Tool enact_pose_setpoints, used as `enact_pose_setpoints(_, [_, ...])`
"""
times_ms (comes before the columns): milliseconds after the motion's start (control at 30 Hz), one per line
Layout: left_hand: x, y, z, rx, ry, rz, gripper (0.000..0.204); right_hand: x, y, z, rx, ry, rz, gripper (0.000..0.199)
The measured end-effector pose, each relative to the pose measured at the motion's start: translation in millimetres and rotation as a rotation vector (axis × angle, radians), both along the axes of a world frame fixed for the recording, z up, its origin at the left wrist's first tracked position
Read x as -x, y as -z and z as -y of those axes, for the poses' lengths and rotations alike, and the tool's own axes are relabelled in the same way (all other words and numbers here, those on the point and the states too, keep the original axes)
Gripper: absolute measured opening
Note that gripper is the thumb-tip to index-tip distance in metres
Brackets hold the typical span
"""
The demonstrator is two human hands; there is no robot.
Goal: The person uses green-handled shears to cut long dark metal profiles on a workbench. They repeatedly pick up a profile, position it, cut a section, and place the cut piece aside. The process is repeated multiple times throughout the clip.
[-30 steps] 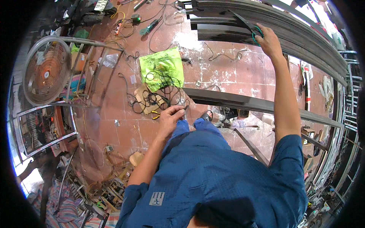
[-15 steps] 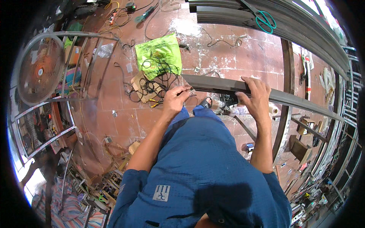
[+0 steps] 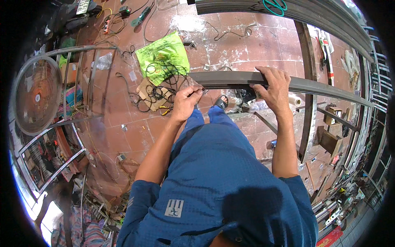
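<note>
A long dark grey metal profile bar [image 3: 230, 78] lies crosswise in front of me, running off to the right. My right hand [image 3: 275, 88] grips it from the near side, thumb below and fingers over the top. At the bar's angled left end is my left hand [image 3: 187, 102], with thumb and forefinger pinched together. Its fingertips are at or very close to the bar's lower corner; what they hold, if anything, is too small to make out.
Beyond the bar a lime-green bag [image 3: 162, 57] lies under tangled black cable on cardboard [image 3: 154, 95]. More profiles [image 3: 255, 10] are stacked at the far right, with green-handled scissors [image 3: 275, 7] on them. An upright fan [image 3: 37, 94] stands left. A brown beam [image 3: 306, 131] supports the bar.
The view has shifted slightly, so the floor things sit further left and up. My left hand stays pinched at the bar's end, and my right hand keeps its grip on the bar.
</note>
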State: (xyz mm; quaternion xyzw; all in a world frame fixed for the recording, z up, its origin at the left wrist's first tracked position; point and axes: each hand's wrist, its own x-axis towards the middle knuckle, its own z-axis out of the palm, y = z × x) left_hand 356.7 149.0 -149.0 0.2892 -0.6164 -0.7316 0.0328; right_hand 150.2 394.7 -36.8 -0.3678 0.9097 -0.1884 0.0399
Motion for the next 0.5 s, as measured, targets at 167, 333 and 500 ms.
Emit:
enact_pose_setpoints(167, [0.0,-13.8,6.7,0.118,0.071,0.058,0.025,-0.6,0.5,-0.4,0.005,0.004,0.001,0.053])
enact_pose_setpoints(333, [6.9,-30.2,6.1,0.301,0.103,0.089,0.021,-0.8,-0.8,1.8,0.008,0.018,0.002,0.052])
enact_pose_setpoints(500, [11.3,-32.4,7.6,0.211,0.099,0.080,0.020,0.7,1.6,0.0,0.023,0.011,0.001,0.052])
